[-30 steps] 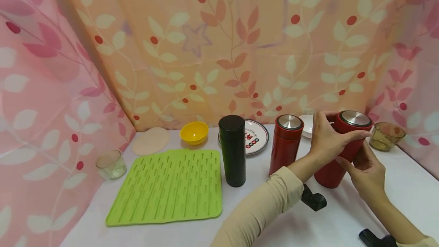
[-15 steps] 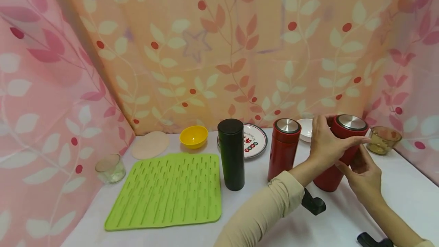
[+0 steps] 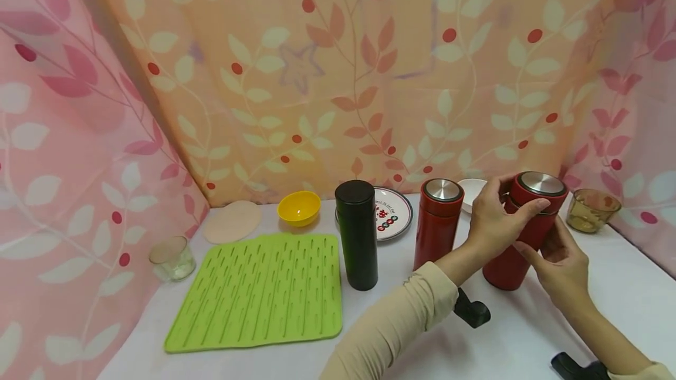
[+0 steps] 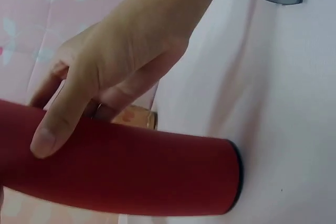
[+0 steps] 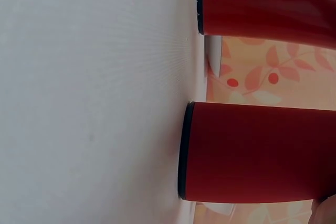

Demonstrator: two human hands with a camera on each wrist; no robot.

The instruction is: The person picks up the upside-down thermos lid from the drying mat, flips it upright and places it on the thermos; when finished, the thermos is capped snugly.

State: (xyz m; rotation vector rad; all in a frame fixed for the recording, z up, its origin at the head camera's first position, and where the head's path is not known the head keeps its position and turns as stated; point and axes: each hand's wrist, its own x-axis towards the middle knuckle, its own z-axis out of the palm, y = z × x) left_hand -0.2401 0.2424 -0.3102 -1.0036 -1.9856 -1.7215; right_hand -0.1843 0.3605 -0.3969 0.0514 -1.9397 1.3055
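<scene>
A red thermos flask (image 3: 509, 268) with a steel-topped lid (image 3: 542, 184) stands on the white table at the right, tilted slightly in the head view. My left hand (image 3: 496, 221) grips it around the lid, thumb across the front and fingers behind. Lower down, my right hand (image 3: 562, 265) holds the flask's body from the right, its thumb lying along the red wall, as the left wrist view also shows. A second red thermos flask (image 3: 439, 224) stands just left of the hands. Further left is a black flask (image 3: 358, 239) with its lid on.
A green ribbed mat (image 3: 264, 292) lies at left, with a yellow bowl (image 3: 298, 209), a beige disc (image 3: 232, 221) and a clear glass (image 3: 173, 258) around it. Behind the flasks are a patterned plate (image 3: 398, 216) and a white dish (image 3: 470, 190). An amber glass (image 3: 592, 211) stands far right.
My left hand has turned a little on the lid, its thumb drawing back to the left across the front. My right hand keeps its hold on the body, and the flask stays in place.
</scene>
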